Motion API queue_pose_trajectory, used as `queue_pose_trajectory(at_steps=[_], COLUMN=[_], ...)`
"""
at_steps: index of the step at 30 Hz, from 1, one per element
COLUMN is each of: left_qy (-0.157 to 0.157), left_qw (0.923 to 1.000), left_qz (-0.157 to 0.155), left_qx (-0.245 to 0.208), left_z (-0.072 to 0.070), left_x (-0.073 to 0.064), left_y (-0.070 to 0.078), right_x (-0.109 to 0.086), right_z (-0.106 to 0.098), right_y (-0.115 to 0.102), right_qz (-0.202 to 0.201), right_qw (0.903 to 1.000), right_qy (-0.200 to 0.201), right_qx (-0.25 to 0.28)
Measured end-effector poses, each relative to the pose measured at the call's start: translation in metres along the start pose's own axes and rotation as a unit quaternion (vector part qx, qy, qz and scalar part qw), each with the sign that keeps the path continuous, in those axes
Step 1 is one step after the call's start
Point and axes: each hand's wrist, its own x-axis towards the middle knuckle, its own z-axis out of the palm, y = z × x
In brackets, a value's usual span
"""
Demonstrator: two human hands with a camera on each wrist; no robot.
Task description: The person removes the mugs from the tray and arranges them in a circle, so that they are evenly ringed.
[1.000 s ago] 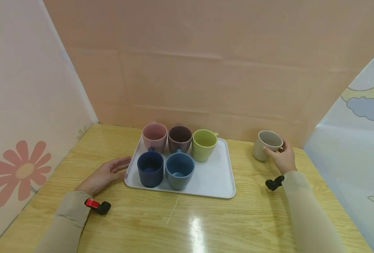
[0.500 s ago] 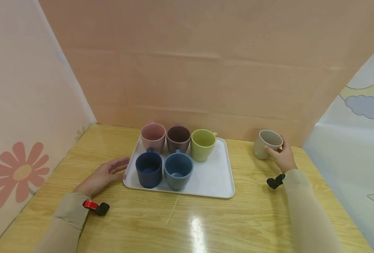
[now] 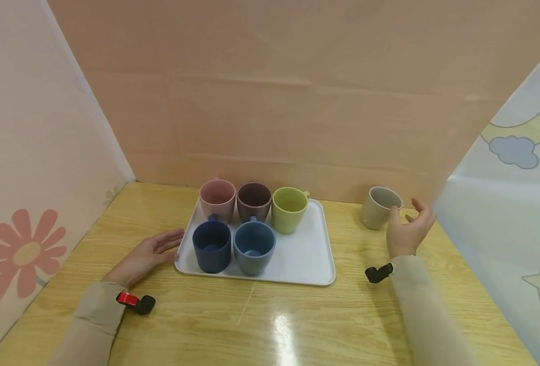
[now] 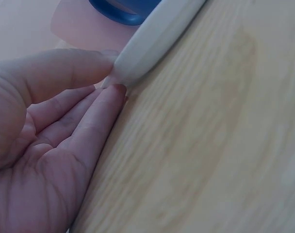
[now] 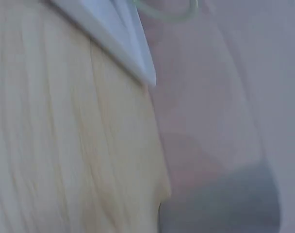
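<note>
The grey cup point(image 3: 376, 211) stands upright on the table point(image 3: 196, 325), to the right of the white tray point(image 3: 302, 254) and well apart from it, near the peach backdrop point(image 3: 251, 117). My right hand point(image 3: 409, 233) is just to the right of it with the palm turned partly up, fingers spread and loosely bent, gripping nothing. My thumb points up and overlaps the cup's right side from my head view — I cannot tell whether it touches. In the right wrist view the cup is a blurred grey shape at the bottom.

My left hand point(image 3: 144, 256) is far across the table from that cup, at the tray's left edge. Its fingers are extended against the rim and the thumb sits at the near corner — they touch the tray without curling round it. Both forearms, in beige sleeves point(image 3: 91, 315), reach forward from the near side.

On the tray, the pink cup point(image 3: 218, 206), brown cup point(image 3: 254, 201) and lime cup point(image 3: 289, 213) stand behind the navy cup point(image 3: 212, 249) and blue cup point(image 3: 254, 249).
</note>
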Motion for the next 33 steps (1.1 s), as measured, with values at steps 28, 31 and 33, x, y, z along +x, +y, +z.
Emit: queue_pose_trajectory(at_steps=[28, 31, 33], left_qy=[0.004, 0.003, 0.002], left_qw=[0.9999, 0.9998, 0.9998], left_qz=[-0.010, -0.011, -0.011], left_qx=[-0.011, -0.014, -0.016], left_z=[0.000, 0.001, 0.000], left_x=[0.000, 0.000, 0.000], left_y=[0.000, -0.001, 0.000], right_x=[-0.104, -0.107, -0.109], right_z=[0.110, 0.117, 0.123], right_y=[-0.069, -0.071, -0.067], right_qz=[0.090, 0.103, 0.102], right_qw=[0.9329, 0.9355, 0.9397], right_qy=[-0.335, -0.325, -0.315], right_qx=[0.097, 0.094, 0.087])
